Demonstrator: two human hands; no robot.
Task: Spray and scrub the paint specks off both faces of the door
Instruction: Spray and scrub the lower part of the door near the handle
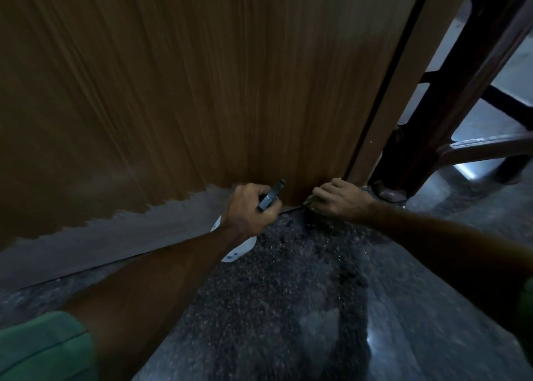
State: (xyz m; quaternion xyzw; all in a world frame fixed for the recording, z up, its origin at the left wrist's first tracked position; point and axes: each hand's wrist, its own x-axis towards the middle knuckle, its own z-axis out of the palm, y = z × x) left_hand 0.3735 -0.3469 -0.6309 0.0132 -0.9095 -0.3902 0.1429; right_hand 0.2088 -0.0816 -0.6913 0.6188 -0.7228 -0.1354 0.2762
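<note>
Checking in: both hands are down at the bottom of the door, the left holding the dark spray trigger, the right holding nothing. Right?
Not quite. The head view shows the right hand gripping a scrub pad against the door near the floor. The left hand does hold the dark spray trigger.

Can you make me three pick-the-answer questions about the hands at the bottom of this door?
1. Where is the right hand?
A. At the door's bottom corner, by the floor
B. High on the door
C. On the chair

2. What colour is the sleeve?
A. Red
B. Green
C. White

3. What is the left hand doing?
A. Hanging open
B. Flat on the floor
C. Holding a spray bottle

Answers:
1. A: it presses a scrub pad low on the door, just above the floor.
2. B: the sleeve is green.
3. C: its fingers curl round the white spray bottle, with the dark nozzle aimed at the door.
</note>
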